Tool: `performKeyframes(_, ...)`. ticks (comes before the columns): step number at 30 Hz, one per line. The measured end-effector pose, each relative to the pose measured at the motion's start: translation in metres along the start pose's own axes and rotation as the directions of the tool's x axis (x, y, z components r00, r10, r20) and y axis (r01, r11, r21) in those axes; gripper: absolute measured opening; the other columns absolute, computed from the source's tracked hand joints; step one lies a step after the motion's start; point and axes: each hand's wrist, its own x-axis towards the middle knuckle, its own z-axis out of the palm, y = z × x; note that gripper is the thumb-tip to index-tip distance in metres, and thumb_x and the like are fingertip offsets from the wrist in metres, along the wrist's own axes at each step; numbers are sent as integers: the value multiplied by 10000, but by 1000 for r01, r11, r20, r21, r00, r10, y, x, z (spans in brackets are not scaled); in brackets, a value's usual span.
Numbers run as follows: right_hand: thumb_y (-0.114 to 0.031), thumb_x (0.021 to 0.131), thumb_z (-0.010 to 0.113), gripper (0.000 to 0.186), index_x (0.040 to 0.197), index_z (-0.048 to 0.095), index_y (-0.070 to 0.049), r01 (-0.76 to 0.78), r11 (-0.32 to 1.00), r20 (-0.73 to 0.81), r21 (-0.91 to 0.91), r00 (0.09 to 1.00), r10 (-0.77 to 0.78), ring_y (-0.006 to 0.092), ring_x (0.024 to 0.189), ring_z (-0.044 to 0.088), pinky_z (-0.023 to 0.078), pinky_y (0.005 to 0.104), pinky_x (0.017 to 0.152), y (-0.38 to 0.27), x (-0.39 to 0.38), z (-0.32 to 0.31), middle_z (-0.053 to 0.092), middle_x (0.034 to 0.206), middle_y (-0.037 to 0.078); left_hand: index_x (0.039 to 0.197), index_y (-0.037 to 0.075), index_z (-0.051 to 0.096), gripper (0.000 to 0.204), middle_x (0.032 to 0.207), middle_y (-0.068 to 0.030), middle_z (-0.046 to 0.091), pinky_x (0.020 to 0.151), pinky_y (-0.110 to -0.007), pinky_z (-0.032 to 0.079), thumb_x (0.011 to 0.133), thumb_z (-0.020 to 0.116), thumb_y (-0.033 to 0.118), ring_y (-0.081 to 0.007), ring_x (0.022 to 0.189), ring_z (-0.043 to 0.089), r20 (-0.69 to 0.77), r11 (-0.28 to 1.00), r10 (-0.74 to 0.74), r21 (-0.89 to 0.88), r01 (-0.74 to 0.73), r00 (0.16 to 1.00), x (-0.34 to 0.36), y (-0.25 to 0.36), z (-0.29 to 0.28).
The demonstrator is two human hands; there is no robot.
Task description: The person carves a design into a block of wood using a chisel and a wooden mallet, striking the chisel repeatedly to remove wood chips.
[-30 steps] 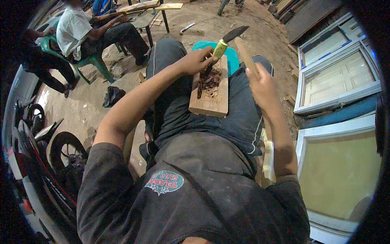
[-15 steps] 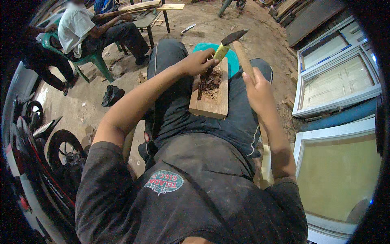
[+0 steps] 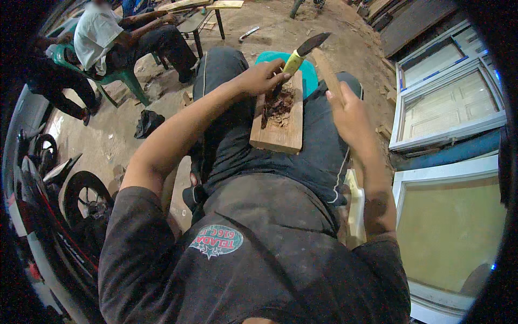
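Observation:
A wooden block [image 3: 290, 127] lies across my thighs, its upper face cut into a rough hollow filled with dark chips and shavings [image 3: 280, 108]. My left hand [image 3: 263, 78] is closed around a chisel with a yellow-green handle [image 3: 293, 64], held over the hollow; its blade is mostly hidden by the fingers and chips. My right hand [image 3: 349, 110] grips the wooden handle of a hammer [image 3: 328, 73]. The dark hammer head is right by the top of the chisel handle; I cannot tell whether they touch.
A teal plastic surface [image 3: 309, 81] shows beyond the block. To the left are a seated person [image 3: 100, 38] on a green chair [image 3: 127, 86], a black plastic bag [image 3: 148, 124] and a motorbike [image 3: 86, 197]. White-framed panels [image 3: 450, 113] stand at the right. A light-handled tool [image 3: 249, 34] lies on the ground ahead.
The hammer head has tilted and risen slightly beside the chisel. My right hand has shifted a little to the right. The block stays on my thighs.

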Motion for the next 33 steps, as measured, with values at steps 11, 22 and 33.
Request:
performKeyframes(11, -313, 987, 543, 311, 1009, 524, -4, 5, 998, -39, 67, 999, -2, 521, 889, 594, 461, 542, 698, 0, -1, 8, 623, 853, 317, 1152, 28, 510, 387, 910, -211, 639, 712, -437, 488, 1003, 525, 386, -352, 821, 650, 27, 999, 24, 25, -24, 999, 3, -5, -1)
performKeyframes(22, -350, 989, 546, 378, 1077, 572, 17, 34, 999, -118, 23, 992, -31, 488, 834, 636, 493, 512, 698, 11, 1, 9, 653, 827, 279, 1148, 8, 510, 432, 961, -206, 690, 705, -435, 522, 995, 526, 413, -337, 786, 688, 36, 997, 3, 76, -5, 999, 3, -3, -4)
performKeyframes(33, -386, 1002, 537, 367, 983, 562, -20, -130, 968, -41, 213, 989, 142, 305, 706, 624, 481, 444, 675, -3, -3, -1, 623, 752, 183, 1194, 10, 515, 447, 991, -214, 690, 744, -443, 524, 998, 524, 411, -371, 852, 680, 3, 997, 51, 62, -51, 999, 1, -12, 0)
